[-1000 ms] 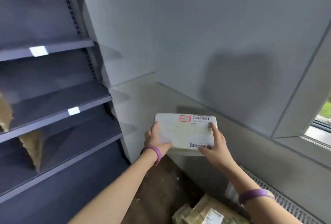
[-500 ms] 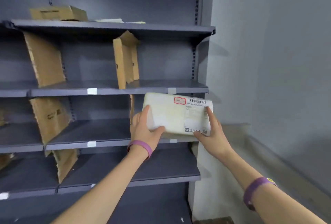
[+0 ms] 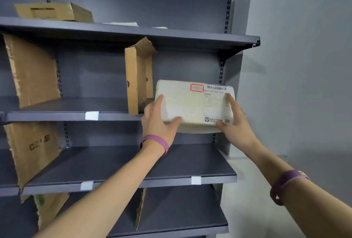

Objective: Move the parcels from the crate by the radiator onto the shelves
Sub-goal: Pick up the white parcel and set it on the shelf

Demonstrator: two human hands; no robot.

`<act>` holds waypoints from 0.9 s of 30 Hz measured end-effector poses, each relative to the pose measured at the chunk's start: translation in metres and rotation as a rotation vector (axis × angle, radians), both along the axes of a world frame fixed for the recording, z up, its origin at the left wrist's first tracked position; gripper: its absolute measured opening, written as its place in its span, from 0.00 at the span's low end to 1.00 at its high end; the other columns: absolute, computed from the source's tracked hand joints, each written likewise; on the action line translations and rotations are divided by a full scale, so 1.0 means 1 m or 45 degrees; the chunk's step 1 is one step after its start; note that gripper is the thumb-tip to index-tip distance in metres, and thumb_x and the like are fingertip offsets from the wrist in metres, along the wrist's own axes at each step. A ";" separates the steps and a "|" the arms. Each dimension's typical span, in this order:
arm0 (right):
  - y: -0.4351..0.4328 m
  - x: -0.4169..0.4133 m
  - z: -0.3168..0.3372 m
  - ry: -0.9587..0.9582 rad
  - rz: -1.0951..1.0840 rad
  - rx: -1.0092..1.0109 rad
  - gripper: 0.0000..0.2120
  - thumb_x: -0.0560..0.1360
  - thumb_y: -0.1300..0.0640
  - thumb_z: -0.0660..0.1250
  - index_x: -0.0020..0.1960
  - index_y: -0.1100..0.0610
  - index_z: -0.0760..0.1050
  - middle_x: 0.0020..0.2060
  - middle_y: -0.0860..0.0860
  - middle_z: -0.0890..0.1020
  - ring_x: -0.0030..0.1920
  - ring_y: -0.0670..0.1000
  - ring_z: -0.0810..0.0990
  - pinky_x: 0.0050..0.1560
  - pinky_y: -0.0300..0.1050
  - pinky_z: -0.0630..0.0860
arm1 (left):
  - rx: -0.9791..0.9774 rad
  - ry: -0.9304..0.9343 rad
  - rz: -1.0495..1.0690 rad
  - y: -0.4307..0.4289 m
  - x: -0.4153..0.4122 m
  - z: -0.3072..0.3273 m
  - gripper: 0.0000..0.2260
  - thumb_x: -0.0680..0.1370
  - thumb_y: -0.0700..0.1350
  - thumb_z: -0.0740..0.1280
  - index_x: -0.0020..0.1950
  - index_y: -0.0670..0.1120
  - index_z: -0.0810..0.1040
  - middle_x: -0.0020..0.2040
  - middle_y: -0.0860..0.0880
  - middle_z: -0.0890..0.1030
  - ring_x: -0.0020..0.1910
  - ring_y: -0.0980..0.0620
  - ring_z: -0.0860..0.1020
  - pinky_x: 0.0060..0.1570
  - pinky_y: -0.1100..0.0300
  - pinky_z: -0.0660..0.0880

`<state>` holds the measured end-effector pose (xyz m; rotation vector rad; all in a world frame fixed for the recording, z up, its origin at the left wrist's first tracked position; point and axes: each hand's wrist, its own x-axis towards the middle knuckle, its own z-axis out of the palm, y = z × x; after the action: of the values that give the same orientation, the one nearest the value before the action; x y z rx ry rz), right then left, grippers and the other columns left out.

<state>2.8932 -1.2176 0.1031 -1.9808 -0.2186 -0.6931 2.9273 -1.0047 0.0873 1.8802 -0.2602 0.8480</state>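
The left grip (image 3: pixel 158 123) and right grip (image 3: pixel 236 125) are clasping the flat white labelled parcel (image 3: pixel 188 104), just raised beside the upright brown cardboard divider (image 3: pixel 133 85), nearing shelving.

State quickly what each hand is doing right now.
Left hand: holds the white parcel, left edge.
Right hand: holds the white parcel, right edge.

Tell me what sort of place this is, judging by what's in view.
Probably a parcel storeroom or pickup point: grey metal shelving split into bays by cardboard dividers, white tags on the shelf edges, and a white parcel with a barcoded shipping label gripped by the left hand and right hand.
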 end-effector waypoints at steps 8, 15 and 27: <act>-0.029 0.057 0.035 -0.106 0.026 -0.026 0.37 0.76 0.64 0.66 0.77 0.41 0.55 0.73 0.42 0.61 0.73 0.45 0.59 0.72 0.45 0.61 | -0.029 -0.050 0.045 -0.026 0.048 0.026 0.34 0.73 0.54 0.70 0.75 0.57 0.58 0.70 0.52 0.63 0.67 0.50 0.64 0.57 0.60 0.63; -0.054 0.105 0.040 -0.132 0.210 0.043 0.34 0.77 0.61 0.66 0.76 0.40 0.58 0.73 0.40 0.62 0.72 0.47 0.63 0.68 0.59 0.70 | -0.016 -0.052 0.177 -0.043 0.069 0.038 0.33 0.74 0.57 0.69 0.75 0.57 0.58 0.71 0.54 0.63 0.68 0.51 0.62 0.58 0.59 0.61; -0.057 0.154 0.045 -0.299 0.139 -0.130 0.31 0.79 0.53 0.64 0.77 0.43 0.53 0.72 0.47 0.66 0.69 0.53 0.68 0.70 0.57 0.65 | 0.194 -0.067 0.224 -0.053 0.103 0.045 0.33 0.78 0.48 0.65 0.75 0.65 0.48 0.76 0.50 0.54 0.72 0.44 0.58 0.66 0.47 0.65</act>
<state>3.0468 -1.2750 0.1478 -1.9650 -0.5091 -0.8573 3.0305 -1.0580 0.1319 2.0467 -0.1984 1.0219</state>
